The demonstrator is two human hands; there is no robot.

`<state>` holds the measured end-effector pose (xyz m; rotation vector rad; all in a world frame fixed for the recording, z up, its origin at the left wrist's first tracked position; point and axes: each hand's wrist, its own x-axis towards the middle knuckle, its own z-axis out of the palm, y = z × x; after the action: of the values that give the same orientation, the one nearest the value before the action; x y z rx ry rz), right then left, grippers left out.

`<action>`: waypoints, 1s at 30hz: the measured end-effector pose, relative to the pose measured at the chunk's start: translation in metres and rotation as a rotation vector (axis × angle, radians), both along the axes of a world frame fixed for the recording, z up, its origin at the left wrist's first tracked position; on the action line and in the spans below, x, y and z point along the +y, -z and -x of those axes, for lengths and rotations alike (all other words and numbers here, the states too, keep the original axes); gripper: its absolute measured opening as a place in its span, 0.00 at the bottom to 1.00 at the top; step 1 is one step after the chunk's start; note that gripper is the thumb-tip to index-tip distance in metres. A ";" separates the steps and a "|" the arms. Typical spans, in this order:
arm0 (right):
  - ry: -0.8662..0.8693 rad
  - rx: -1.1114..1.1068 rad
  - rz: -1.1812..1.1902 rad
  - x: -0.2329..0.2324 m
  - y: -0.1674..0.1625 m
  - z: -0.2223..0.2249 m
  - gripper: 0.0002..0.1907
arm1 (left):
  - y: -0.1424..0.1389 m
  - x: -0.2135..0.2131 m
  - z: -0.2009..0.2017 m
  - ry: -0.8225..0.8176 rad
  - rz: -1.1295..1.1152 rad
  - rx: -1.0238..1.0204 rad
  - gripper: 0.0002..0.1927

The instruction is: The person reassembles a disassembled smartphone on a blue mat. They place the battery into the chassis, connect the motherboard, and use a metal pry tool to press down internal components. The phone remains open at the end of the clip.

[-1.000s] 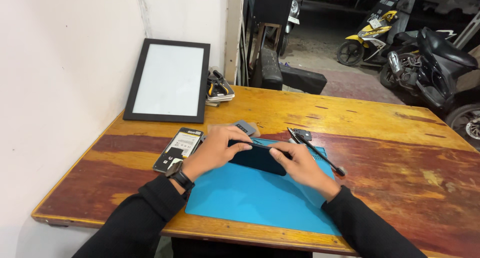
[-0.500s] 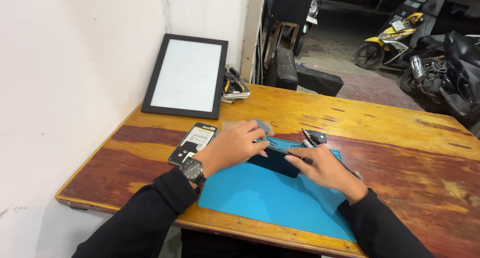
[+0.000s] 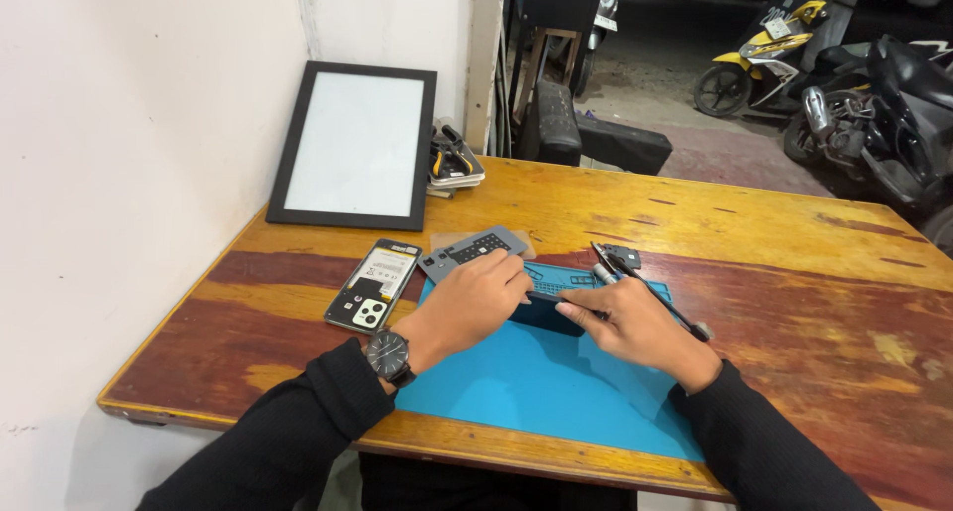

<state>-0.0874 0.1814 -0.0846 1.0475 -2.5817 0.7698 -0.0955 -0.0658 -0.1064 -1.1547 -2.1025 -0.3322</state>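
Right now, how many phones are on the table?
2: an opened phone left of the blue mat, and a dark one under both hands; others may be hidden.

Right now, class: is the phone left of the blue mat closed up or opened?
Opened: the phone lies flat with its back cover off, battery and internal parts exposed.

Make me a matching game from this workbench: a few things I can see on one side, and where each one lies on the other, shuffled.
Things:
1. framed white panel
2. opened phone
3. blue mat
4. wristwatch

Places:
A. on the left arm, by the black sleeve
B. leaning on the wall at the table's back
C. under both hands
D. flat on the wood, left of the mat

Pairs: 1-B, 2-D, 3-C, 4-A
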 end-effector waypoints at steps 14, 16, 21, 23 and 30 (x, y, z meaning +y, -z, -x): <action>0.108 -0.234 0.146 0.015 0.016 0.025 0.16 | -0.026 -0.045 0.029 0.047 -0.183 -0.495 0.08; 0.107 -0.226 0.188 0.016 0.019 0.022 0.16 | -0.025 -0.043 0.027 0.040 -0.164 -0.487 0.07; 0.057 -0.158 0.103 0.020 0.016 0.021 0.15 | -0.035 -0.047 0.017 0.006 -0.087 -0.540 0.09; 0.040 -0.149 0.083 0.021 0.013 0.025 0.15 | -0.042 -0.053 0.020 0.056 -0.068 -0.607 0.11; 0.063 -0.302 -0.028 0.021 0.017 0.030 0.15 | -0.033 -0.052 0.028 0.058 -0.150 -0.802 0.15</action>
<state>-0.1172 0.2020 -0.1019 0.9123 -2.8685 0.9430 -0.1235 -0.1180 -0.0737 -1.0967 -2.6460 -1.1094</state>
